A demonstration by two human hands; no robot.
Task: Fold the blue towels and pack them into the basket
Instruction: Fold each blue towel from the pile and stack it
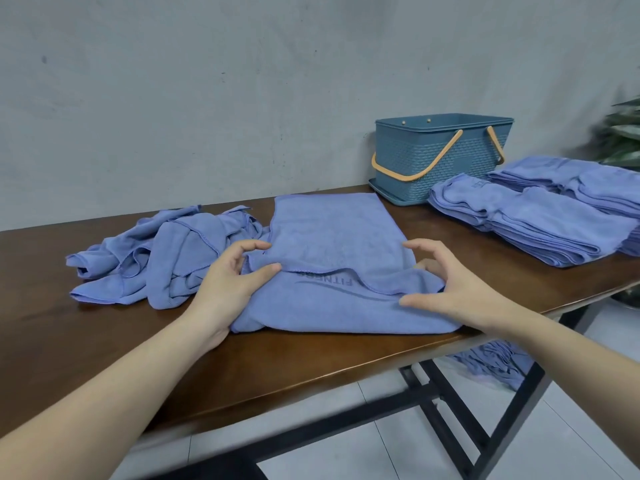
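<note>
The blue towel (332, 258) being folded lies flat on the wooden table (104, 341), right at the near edge in front of the person, its far part already doubled back so a hemmed edge crosses the printed lettering. The left hand (230, 282) rests at the towel's left side, thumb lying on the fold and fingers curled loosely at the edge, touching the cloth more than clamping it. The right hand (446, 285) sits at the right side, thumb laid on the lower layer, fingers spread apart and arched over the edge; whether the fingertips pinch cloth I cannot tell. Placing 1 hand at each side looks meant to square the layers before the next fold.

A crumpled pile of unfolded towels (149, 265) waits just to the left, touching the working towel, within easy reach. 2 stacks of folded towels (540, 220) lie to the right, near the basket (440, 157), which stands against the wall with handles down. Nothing shows above its rim, so packing seems not yet begun. More blue cloth (491, 365) hangs below the table.
</note>
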